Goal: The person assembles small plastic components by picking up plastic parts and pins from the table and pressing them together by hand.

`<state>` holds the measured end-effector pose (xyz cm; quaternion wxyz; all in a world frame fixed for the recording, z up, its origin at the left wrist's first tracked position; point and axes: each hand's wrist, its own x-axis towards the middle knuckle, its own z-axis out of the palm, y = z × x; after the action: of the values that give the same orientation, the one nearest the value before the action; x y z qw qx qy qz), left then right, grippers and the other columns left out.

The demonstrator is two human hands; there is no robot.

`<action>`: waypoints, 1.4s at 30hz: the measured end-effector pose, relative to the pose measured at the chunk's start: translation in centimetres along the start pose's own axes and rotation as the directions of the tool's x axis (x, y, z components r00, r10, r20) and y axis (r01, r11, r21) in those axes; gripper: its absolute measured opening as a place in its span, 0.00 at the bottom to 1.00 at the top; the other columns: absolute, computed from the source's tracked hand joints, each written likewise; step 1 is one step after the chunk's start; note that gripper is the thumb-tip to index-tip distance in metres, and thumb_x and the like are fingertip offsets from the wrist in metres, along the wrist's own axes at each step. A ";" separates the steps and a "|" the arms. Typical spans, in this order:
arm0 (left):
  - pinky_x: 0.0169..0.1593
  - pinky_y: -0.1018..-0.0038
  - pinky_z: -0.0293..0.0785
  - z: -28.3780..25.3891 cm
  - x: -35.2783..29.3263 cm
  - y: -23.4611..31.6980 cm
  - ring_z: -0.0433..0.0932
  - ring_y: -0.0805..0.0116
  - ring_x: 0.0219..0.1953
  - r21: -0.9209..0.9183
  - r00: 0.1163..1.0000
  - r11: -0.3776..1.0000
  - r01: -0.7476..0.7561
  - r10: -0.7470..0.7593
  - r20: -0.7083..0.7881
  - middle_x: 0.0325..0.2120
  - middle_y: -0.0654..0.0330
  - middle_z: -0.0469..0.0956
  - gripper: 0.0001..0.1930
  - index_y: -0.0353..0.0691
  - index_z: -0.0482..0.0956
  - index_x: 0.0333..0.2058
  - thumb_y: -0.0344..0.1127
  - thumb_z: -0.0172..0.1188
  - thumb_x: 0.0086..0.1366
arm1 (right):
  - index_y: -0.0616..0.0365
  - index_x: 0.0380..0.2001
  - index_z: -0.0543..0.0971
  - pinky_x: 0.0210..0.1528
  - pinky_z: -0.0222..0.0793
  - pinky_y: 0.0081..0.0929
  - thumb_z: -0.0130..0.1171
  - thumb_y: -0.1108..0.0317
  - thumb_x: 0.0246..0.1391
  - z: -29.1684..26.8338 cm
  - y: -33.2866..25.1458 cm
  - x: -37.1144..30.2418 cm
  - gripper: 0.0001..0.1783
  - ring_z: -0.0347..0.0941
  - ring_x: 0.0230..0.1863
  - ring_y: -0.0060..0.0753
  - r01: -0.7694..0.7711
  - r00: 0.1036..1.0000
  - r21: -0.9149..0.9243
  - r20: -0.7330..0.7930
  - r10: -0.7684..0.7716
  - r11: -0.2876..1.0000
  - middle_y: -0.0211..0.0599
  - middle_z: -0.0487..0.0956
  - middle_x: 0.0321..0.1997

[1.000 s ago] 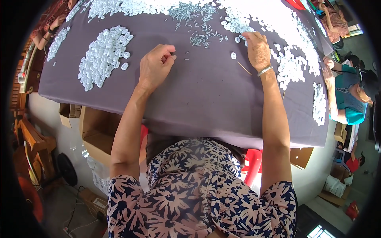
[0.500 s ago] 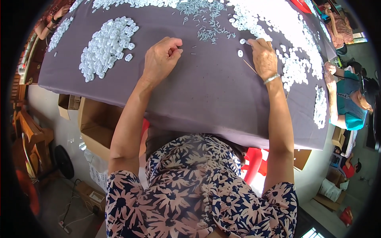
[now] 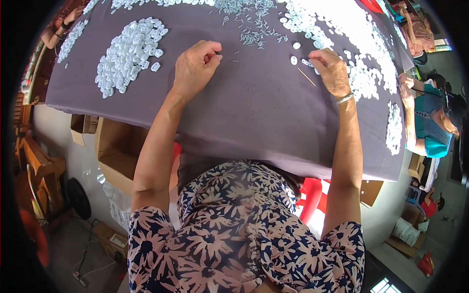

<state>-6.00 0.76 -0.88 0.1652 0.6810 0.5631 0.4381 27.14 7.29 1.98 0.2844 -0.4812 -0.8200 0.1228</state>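
Observation:
My left hand [image 3: 197, 67] hovers over the left-middle of the cloth, thumb and curled fingers brought together. Anything between them is hidden. At the right my right hand [image 3: 333, 73] has bent fingers drawn close. White oval pieces with small holes [image 3: 305, 62] lie at its fingertips; whether it grips one is unclear. Just left of these are two loose white pieces, one oval piece [image 3: 293, 60] and another white piece [image 3: 296, 46]. A thin wooden stick [image 3: 307, 76] lies below the right fingertips. Small grey metal pins [image 3: 235, 61] lie between the hands.
A heap of white pieces [image 3: 129, 56] sits at the left, and a larger spread [image 3: 351, 29] covers the right. Grey pins [image 3: 256, 36] are scattered at the far middle. Past the right edge of the dark cloth [image 3: 244, 117] sits another person [image 3: 435, 119]. An open cardboard box [image 3: 115, 166] stands below left.
My right hand has moved right and slightly nearer, off the loose pieces; more white pieces now show at its fingertips. My left hand has shifted slightly left and away.

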 end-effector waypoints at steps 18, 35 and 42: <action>0.31 0.77 0.71 0.4 -0.2 1.0 0.74 0.74 0.25 -0.257 0.997 0.966 -0.030 0.011 -0.076 0.24 0.62 0.75 0.09 0.41 0.78 0.35 0.25 0.63 0.54 | 0.58 0.36 0.81 0.31 0.65 0.12 0.57 0.74 0.55 2.7 -8.1 1.6 0.06 0.68 0.27 0.11 -0.155 0.987 0.516 0.110 0.114 0.843 0.22 0.77 0.27; 0.32 0.80 0.76 3.0 -1.5 4.9 0.77 0.78 0.30 -0.697 0.956 0.660 0.281 -0.259 0.140 0.30 0.60 0.80 0.13 0.35 0.72 0.45 0.25 0.58 0.60 | 0.62 0.34 0.80 0.34 0.69 0.15 0.59 0.81 0.52 8.5 -11.0 -0.5 0.05 0.71 0.30 0.15 0.100 0.969 0.664 -0.234 0.079 0.741 0.25 0.78 0.33; 0.36 0.76 0.78 3.2 -1.8 4.8 0.79 0.72 0.34 -0.652 0.964 0.713 0.259 -0.234 0.127 0.33 0.59 0.78 0.14 0.34 0.71 0.48 0.23 0.55 0.63 | 0.64 0.32 0.79 0.35 0.73 0.17 0.59 0.83 0.49 8.2 -11.6 -0.6 0.06 0.76 0.32 0.19 0.154 0.969 0.449 -0.245 -0.044 0.880 0.31 0.79 0.32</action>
<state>-0.49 -1.55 0.07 0.4627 0.5042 0.4533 0.5712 14.23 1.53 0.63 0.4892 -0.3672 -0.7523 0.2448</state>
